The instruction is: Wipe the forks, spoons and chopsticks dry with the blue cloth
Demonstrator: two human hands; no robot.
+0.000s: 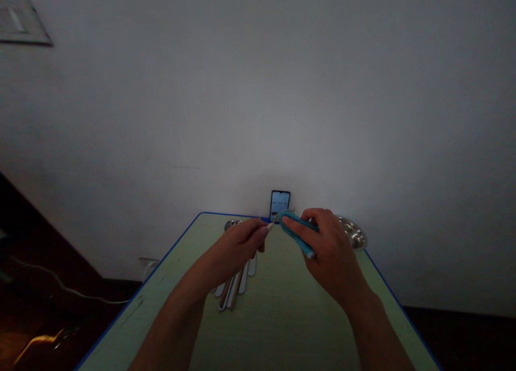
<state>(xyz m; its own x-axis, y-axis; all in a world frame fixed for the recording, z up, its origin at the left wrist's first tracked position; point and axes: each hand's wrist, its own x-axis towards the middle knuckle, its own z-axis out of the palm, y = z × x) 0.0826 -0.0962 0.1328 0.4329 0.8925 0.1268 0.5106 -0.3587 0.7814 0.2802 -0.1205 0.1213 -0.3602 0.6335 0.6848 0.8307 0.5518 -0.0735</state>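
Observation:
Pinched in my left hand [245,239] is the white handle of a piece of cutlery [271,226] with a metal neck. Its head is mostly hidden by a folded blue cloth [296,234]; thin metal tips seem to show past the cloth, perhaps a fork's tines. My right hand [328,242] grips this cloth around the metal end, thumb and fingers closed on it. Below my left wrist, several white and brown utensil handles [234,290] lie side by side on the table, their upper ends covered by the hand.
The pale green table [278,328] has a blue edge and stands against a grey wall [258,102]. A phone [280,203] with a lit screen leans at the back. One shiny metal bowl [355,234] sits behind my right hand, a smaller metal dish [231,224] behind my left.

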